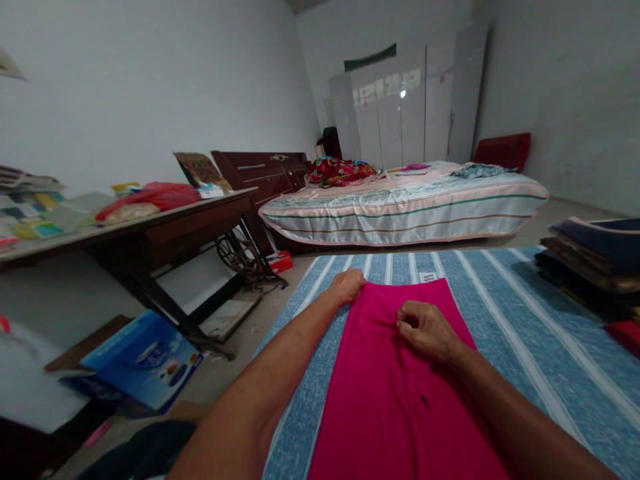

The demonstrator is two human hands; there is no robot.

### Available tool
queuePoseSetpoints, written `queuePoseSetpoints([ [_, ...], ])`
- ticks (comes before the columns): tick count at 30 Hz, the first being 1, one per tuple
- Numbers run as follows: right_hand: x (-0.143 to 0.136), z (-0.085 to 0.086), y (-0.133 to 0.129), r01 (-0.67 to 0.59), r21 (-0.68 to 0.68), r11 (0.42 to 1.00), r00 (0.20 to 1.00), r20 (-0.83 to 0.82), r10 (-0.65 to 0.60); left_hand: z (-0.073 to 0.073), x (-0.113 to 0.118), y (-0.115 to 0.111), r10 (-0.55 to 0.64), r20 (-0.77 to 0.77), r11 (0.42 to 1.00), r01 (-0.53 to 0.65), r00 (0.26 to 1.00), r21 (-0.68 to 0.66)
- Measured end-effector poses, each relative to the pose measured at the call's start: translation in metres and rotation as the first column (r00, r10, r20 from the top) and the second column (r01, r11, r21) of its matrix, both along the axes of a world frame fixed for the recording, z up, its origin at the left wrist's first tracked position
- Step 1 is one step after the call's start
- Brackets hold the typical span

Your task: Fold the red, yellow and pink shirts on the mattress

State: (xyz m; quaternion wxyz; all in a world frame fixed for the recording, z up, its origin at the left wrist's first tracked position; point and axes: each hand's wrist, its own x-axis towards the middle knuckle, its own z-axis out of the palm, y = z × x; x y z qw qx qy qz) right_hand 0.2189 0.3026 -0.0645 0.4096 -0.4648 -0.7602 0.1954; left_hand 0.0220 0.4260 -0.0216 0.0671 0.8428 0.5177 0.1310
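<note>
A bright pink cloth (380,387) lies lengthwise on a blue and white striped cover (505,313), with folds running down its middle. At its far left corner, my left hand (349,285) is closed on the edge of the fabric. My right hand (425,328) rests over the upper middle of the cloth, its thumb and forefinger curled together. Small creases run toward those fingertips, but what they pinch is hard to make out. A small dark mark shows on the cloth below my right hand.
Folded clothes (595,267) are stacked at the right. On the left stands a sewing table (200,217) with a red bag (155,197) on top and a blue box (155,360) below. A bed (400,210) and wardrobe (415,113) are behind.
</note>
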Motion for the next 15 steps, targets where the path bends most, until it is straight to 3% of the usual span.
queuePoseSetpoints([
  [4,0.000,-0.001,0.001,0.032,0.014,0.999,0.999,-0.014,-0.032,0.004,0.002,0.004,0.052,-0.011,0.999,-0.052,0.999,0.011],
  [8,0.002,-0.006,0.004,0.140,0.009,0.990,0.988,-0.068,-0.139,0.009,0.006,0.016,0.161,0.058,0.987,-0.161,0.985,0.002],
  [15,0.005,-0.011,0.007,0.210,0.002,0.978,0.976,-0.053,-0.209,0.002,0.011,0.020,0.238,0.224,0.964,-0.202,0.945,-0.172],
])
